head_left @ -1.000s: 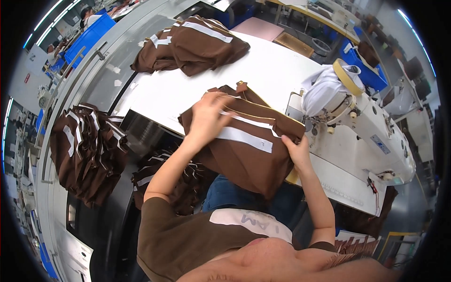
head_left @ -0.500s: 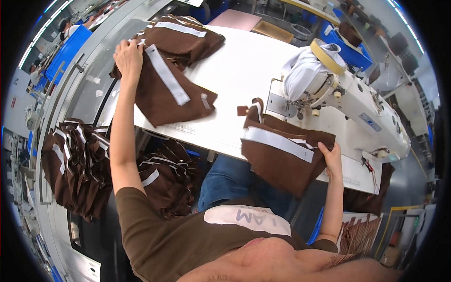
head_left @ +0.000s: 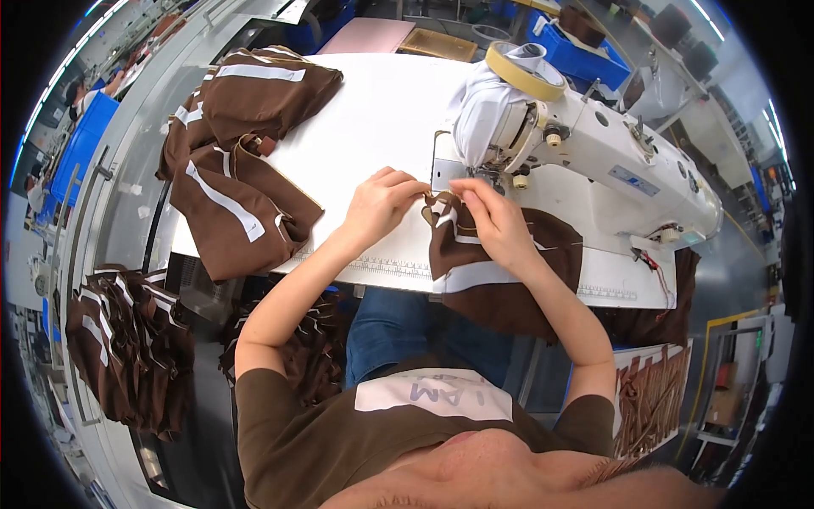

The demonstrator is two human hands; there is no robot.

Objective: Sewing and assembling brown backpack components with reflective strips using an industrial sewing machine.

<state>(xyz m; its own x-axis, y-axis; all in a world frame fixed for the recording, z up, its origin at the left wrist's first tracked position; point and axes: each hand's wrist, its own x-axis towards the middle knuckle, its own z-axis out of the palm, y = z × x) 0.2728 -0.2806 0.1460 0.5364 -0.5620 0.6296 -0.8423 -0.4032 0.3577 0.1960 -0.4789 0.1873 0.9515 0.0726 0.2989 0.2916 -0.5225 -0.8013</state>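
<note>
Fingers (head_left: 407,188) of left hand (head_left: 377,206) and right hand (head_left: 500,225) pinch brown cloth (head_left: 557,236) by sewing machine (head_left: 623,153), mid-piece I'd guess, far-left pile (head_left: 259,100) done-or-not unclear.

The left hand (head_left: 381,205) is pinching with bent fingertips (head_left: 419,188), just beside the right hand (head_left: 502,229), whose fingers (head_left: 476,197) are curling; both bare forearms (head_left: 314,280) are angling inward.

bright, even light | ceiling tubes (head_left: 707,20) glow upper left and right | edges bent | corners black
</note>
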